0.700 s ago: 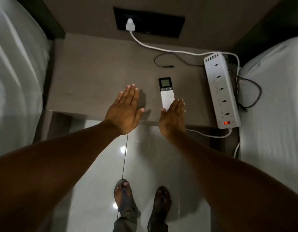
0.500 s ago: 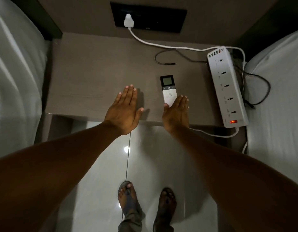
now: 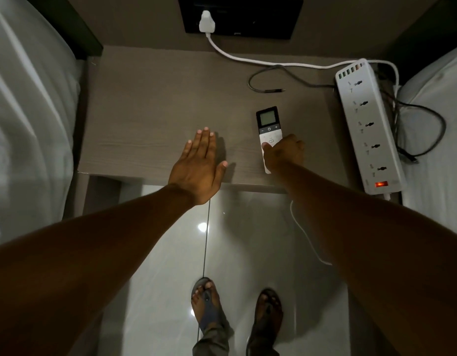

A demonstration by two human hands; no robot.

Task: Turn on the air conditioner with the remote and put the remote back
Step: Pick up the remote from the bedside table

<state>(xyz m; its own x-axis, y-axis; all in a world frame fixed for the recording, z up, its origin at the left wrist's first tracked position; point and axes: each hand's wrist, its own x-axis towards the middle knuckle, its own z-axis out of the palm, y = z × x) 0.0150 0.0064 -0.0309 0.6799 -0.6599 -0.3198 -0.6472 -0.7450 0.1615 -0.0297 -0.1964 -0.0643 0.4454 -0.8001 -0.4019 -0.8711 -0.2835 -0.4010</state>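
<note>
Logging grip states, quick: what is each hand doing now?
Left hand: open, flat, holding nothing.
Right hand: closed around the remote on the table.

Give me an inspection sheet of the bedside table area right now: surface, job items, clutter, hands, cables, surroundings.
Surface: wood-grain bedside table, mostly bare.
Job's things: remote lies flat near the front edge, screen end toward the wall; air conditioner not in view.
Clutter: nothing seen beyond the cables.
Hands: right hand curled over the remote's lower half, thumb on its face; left hand open and flat, holding nothing.
Cables: white power strip, red switch lit, with its white lead plugged into the wall socket; a loose dark cable beside it.
Surroundings: beds on both sides, glossy tiled floor.
</note>
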